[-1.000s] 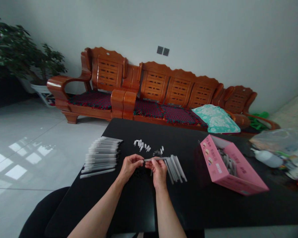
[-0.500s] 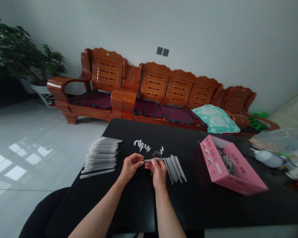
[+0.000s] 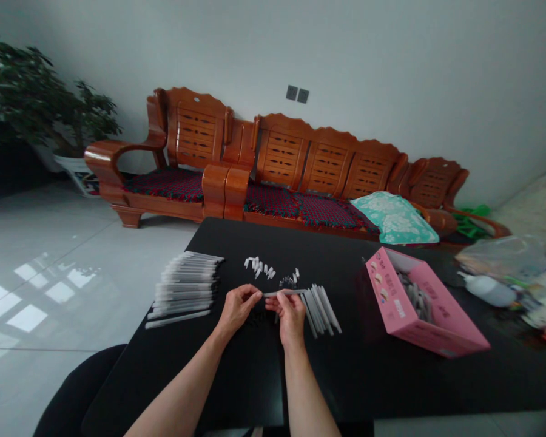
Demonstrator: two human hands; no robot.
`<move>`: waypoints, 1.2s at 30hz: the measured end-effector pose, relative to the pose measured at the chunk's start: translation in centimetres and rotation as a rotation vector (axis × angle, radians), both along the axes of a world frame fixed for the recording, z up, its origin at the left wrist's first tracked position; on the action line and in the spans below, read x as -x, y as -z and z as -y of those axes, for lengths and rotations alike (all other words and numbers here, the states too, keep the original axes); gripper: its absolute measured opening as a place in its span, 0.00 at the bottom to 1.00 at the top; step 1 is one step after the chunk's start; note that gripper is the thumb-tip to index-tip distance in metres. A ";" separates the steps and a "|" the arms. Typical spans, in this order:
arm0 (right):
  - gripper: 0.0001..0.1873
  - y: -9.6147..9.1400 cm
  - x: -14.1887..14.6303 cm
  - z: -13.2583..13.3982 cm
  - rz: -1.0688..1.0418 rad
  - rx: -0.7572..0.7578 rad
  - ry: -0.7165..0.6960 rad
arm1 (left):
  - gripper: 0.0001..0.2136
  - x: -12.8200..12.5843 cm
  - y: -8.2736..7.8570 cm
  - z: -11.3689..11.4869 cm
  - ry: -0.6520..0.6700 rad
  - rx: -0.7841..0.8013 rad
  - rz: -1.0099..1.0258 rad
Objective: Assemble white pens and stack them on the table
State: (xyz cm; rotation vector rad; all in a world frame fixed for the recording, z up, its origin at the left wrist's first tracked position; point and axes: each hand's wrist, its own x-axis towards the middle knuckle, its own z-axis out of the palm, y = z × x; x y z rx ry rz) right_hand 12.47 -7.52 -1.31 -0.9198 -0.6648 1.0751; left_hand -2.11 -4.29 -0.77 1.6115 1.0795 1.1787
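Between my two hands a slim whitish pen barrel (image 3: 272, 295) lies level above the black table. My right hand (image 3: 291, 315) is closed around it, thumb on top. At the barrel's left end my left hand (image 3: 237, 305) pinches thumb and fingertips together; anything held there is too small to make out. Just right of my right hand lies a row of grey-white barrels (image 3: 321, 309). Beyond my hands are small white pieces (image 3: 258, 266) and a cluster of tiny clear or metallic parts (image 3: 287, 282). Small black parts (image 3: 256, 318) are partly hidden below my left hand.
To the left is a stack of pale pens with black ends (image 3: 186, 285). A pink open box (image 3: 430, 331) holding grey items stands on the right, with a plastic bag (image 3: 505, 255) and white bottle (image 3: 489, 290) beyond. A wooden bench (image 3: 236, 176) lines the wall behind the table.
My left hand's fingers have closed in more tightly at the barrel's left end. The right hand and the laid-out parts stay where they were.
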 end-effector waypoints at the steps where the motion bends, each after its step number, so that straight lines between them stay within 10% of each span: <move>1: 0.14 0.0 0.0 0.0 -0.001 0.001 0.000 | 0.12 -0.1 0.0 0.0 0.011 0.027 0.034; 36: 0.15 -0.1 0.1 0.1 -0.002 0.005 0.006 | 0.14 0.2 -0.4 0.3 -0.028 -0.082 -0.041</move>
